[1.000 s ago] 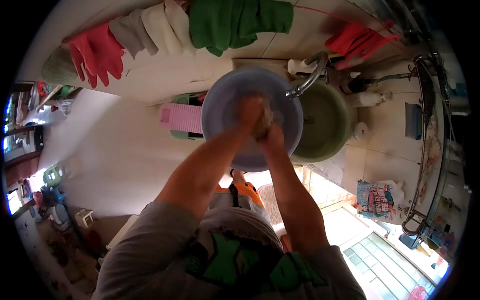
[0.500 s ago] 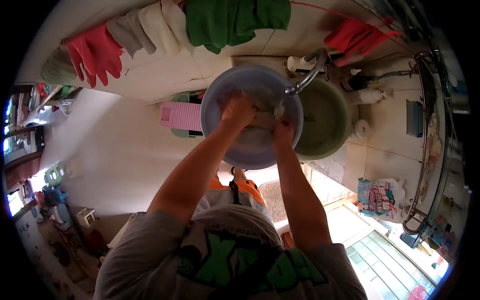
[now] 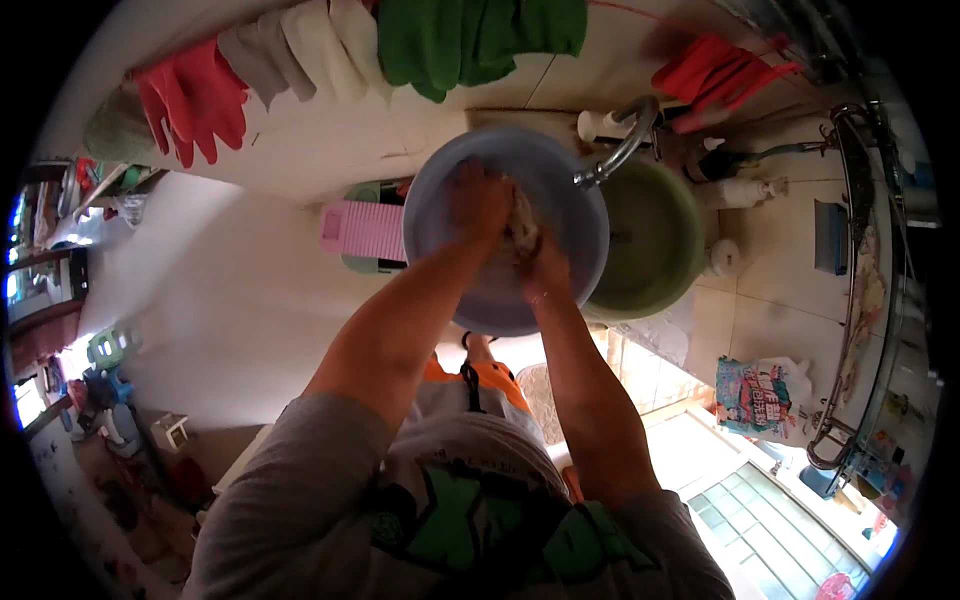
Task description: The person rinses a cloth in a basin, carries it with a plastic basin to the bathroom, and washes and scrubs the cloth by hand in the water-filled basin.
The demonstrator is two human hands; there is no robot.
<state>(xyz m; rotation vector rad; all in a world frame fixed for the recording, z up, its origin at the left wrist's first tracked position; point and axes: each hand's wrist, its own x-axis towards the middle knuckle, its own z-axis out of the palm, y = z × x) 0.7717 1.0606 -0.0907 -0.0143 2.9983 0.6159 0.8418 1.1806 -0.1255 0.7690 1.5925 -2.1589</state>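
Observation:
A blue-grey basin (image 3: 432,290) holds water and a pale, wet cloth (image 3: 523,222) bunched up between my hands. My left hand (image 3: 484,204) is inside the basin, closed against the left side of the cloth, its fingertips partly in shadow. On the other side, my right hand (image 3: 546,264) grips the lower right end of the cloth. The two hands are close together. Over the basin's right rim hangs a curved metal faucet (image 3: 622,158), with no water seen running from it.
A green basin (image 3: 690,240) sits partly under the blue-grey one. At the left lies a pink washboard (image 3: 362,229). Pink gloves (image 3: 198,105) and green cloths (image 3: 480,40) hang along the wall. Bottles (image 3: 740,192) and a printed bag (image 3: 752,395) stand to the right.
My right hand has moved left and inward, closer to my left hand. The cloth, stretched between the hands before, is now bunched between them.

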